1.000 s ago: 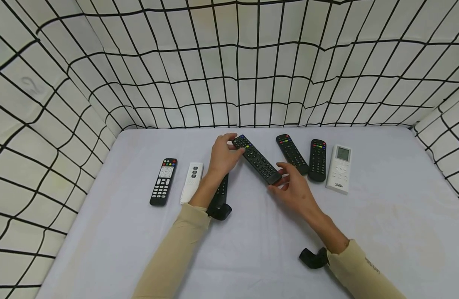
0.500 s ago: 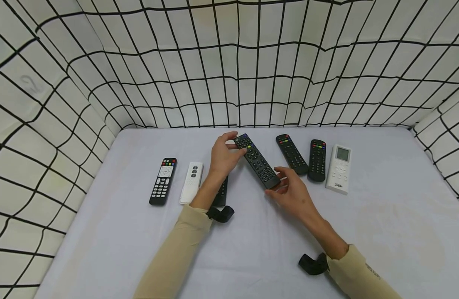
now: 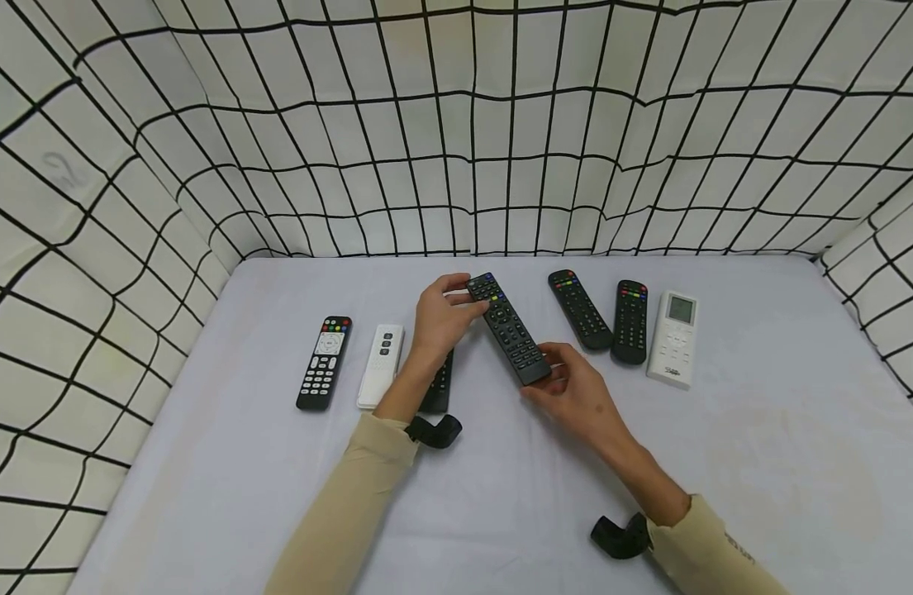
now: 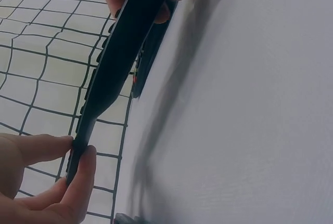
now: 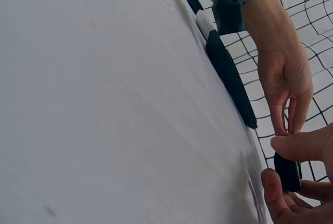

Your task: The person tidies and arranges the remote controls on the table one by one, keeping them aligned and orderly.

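Observation:
A black remote control (image 3: 510, 330) with small coloured buttons at its far end is held slantwise above the white-covered table. My left hand (image 3: 441, 322) pinches that far end between thumb and fingers. The near end is gripped by my right hand (image 3: 575, 392), thumb on one side and fingers on the other. Seen edge-on in the left wrist view, the remote control (image 4: 119, 57) is apart from the cloth and casts a shadow on it. In the right wrist view only the end of the remote control (image 5: 287, 172) shows between my fingers.
Left lie a black remote with white buttons (image 3: 325, 364), a white remote (image 3: 380, 368) and a black remote (image 3: 439, 388) partly hidden by my left forearm. Right lie two black remotes (image 3: 581, 311) and a white remote with a display (image 3: 673, 339). Grid-patterned cloth walls (image 3: 530, 132) enclose the table.
The held remote control has turned to point more straight away from me. Its near end has swung left and towards me along with my right hand; my left hand has barely moved.

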A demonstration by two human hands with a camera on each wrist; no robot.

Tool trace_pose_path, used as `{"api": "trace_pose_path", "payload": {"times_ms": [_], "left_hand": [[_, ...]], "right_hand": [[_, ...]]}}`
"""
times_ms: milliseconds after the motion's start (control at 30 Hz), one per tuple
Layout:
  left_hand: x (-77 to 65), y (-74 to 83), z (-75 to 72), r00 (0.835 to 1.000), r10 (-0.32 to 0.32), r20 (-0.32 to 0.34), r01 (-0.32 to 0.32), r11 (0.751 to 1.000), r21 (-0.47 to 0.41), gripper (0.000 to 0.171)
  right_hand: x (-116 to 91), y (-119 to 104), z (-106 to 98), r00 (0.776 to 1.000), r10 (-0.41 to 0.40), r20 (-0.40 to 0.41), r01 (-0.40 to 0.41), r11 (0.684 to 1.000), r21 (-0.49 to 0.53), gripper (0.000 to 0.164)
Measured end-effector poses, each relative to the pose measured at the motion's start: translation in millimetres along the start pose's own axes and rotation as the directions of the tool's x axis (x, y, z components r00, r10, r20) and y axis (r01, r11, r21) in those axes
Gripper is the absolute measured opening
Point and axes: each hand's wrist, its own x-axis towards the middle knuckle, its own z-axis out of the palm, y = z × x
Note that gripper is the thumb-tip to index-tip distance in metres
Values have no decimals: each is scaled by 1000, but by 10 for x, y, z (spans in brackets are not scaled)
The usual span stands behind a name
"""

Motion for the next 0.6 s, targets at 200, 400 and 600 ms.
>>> {"api": "trace_pose_path", "payload": {"times_ms": [200, 400, 600], "left_hand": [[-8, -10, -17, 999, 20, 27, -20, 1000, 14, 54], [-16, -7, -20, 997, 25, 68, -26, 999, 21, 54], [-27, -7, -34, 996, 21, 91, -22, 1000, 10, 54]], "right_hand": [[-25, 20, 51, 1000, -3, 17, 3, 1000, 4, 71], [-47, 31, 72, 999, -36, 26, 36, 999, -14, 72], [-60, 29, 84, 997, -71, 41, 71, 997, 1, 75]]}}
